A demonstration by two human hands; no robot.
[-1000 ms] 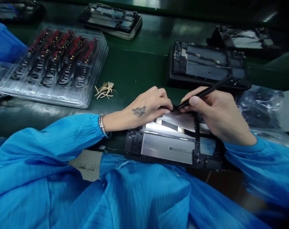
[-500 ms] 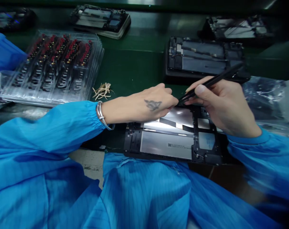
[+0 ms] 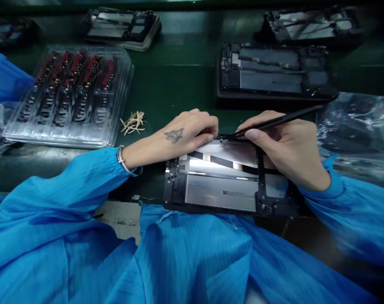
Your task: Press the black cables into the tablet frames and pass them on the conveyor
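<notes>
A dark green work surface [image 3: 179,88] is seen spread with opened devices, the nearest, an opened tablet frame [image 3: 223,190] with silver panels, laid at its near edge just in front of blue sleeves [image 3: 68,198]. A clear plastic tray [image 3: 68,97] of red-tipped parts is set at far left, a crumpled clear bag [image 3: 356,131] at right, and three further opened devices [image 3: 274,71] are ranged behind. The left hand [image 3: 182,137] is rested on the frame's far edge, fingers curled and pressed down on it. The right hand [image 3: 287,147] is closed in a pen grip around black tweezers [image 3: 274,121], their tip brought to the same far edge, just beside the left fingertips. A small heap of pale strips [image 3: 133,121] lies by the tray.
</notes>
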